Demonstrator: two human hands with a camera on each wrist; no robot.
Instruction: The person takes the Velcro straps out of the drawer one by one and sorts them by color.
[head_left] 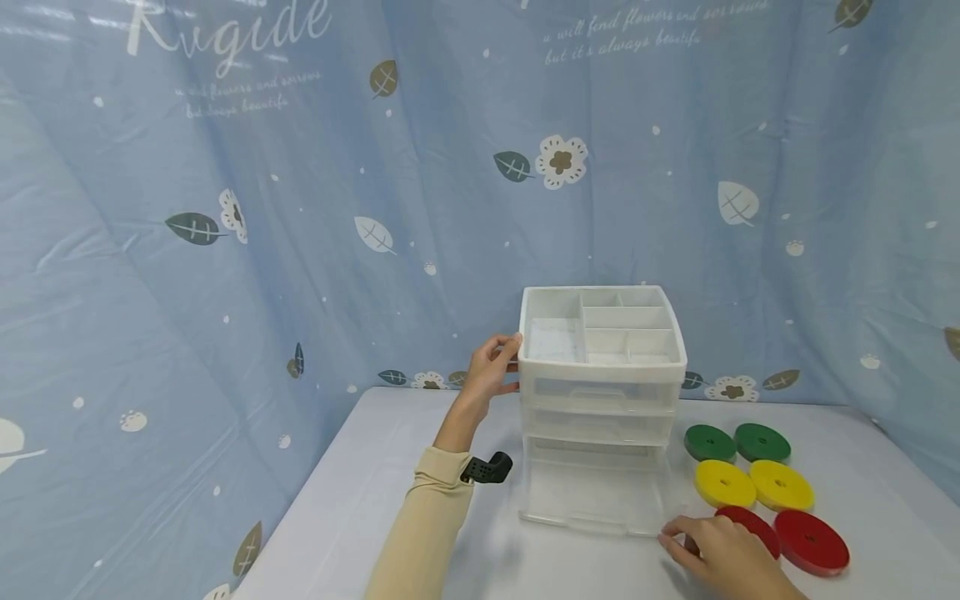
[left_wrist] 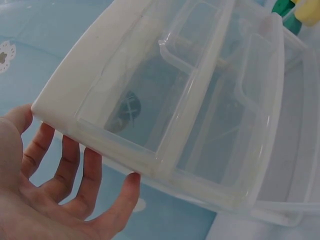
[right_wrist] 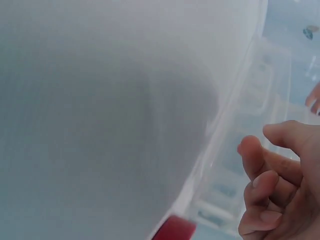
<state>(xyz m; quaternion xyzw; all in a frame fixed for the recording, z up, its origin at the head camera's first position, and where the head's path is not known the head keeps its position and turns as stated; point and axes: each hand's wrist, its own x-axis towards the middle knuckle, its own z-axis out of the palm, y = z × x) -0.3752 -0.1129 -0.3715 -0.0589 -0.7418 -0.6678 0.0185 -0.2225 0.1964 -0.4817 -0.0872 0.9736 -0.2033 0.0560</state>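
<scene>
A white and clear plastic drawer cabinet (head_left: 600, 375) stands on the table, its lowest drawer (head_left: 592, 492) pulled out toward me and bare inside. My left hand (head_left: 491, 371) touches the cabinet's left side near the top. In the left wrist view, the spread fingertips of that hand (left_wrist: 75, 185) lie along the cabinet's edge. Loosely bent and holding nothing, my right hand (head_left: 723, 554) is by the front right corner of the pulled-out drawer. It partly covers one red flat round roll (head_left: 757, 529), and another red roll (head_left: 812, 542) lies to its right.
Behind the red rolls lie two yellow rolls (head_left: 725, 485) and two green rolls (head_left: 709, 442), in pairs right of the cabinet. The cabinet's top is a divided tray (head_left: 555, 337). A blue patterned curtain (head_left: 300, 250) hangs behind the white table (head_left: 390, 425).
</scene>
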